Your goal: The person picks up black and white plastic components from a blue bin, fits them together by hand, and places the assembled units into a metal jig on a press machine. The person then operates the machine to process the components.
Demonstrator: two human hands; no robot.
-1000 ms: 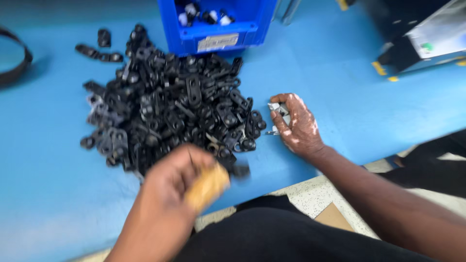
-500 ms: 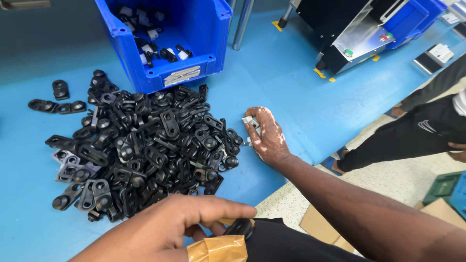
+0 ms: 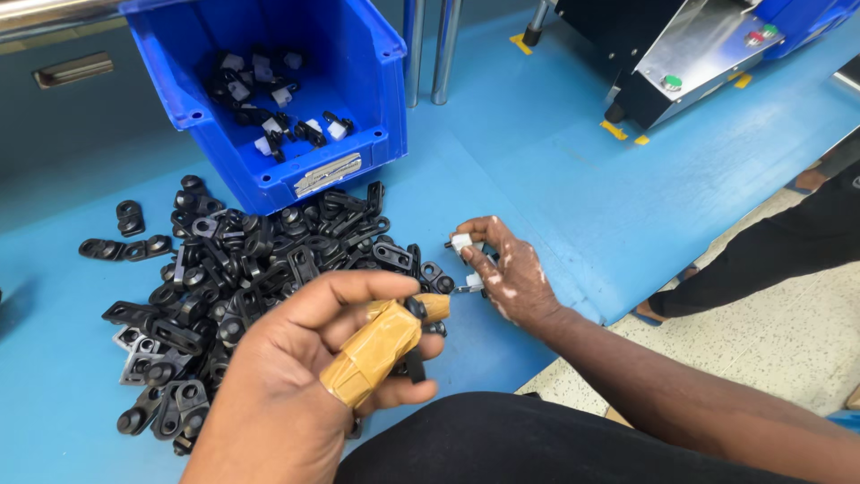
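My left hand [image 3: 305,376] is raised over the near edge of the blue table, its index finger wrapped in tan tape, pinching a small black plastic clip [image 3: 414,309]. My right hand [image 3: 502,273] rests on the table just right of a big pile of black plastic clips [image 3: 242,278], fingers closed around small white pieces [image 3: 462,242]. Behind the pile stands a blue bin [image 3: 269,90] holding several black clips fitted with white pieces.
A grey and black machine with a green button [image 3: 681,63] stands at the back right on the blue table [image 3: 537,170]. Two metal posts [image 3: 430,45] rise behind the bin. Another person's dark-clothed legs [image 3: 770,251] show at the right edge.
The view has tilted up and the bin's inside now shows. My left hand has come up nearer my right hand, holding a black clip. My right hand stays beside the pile.
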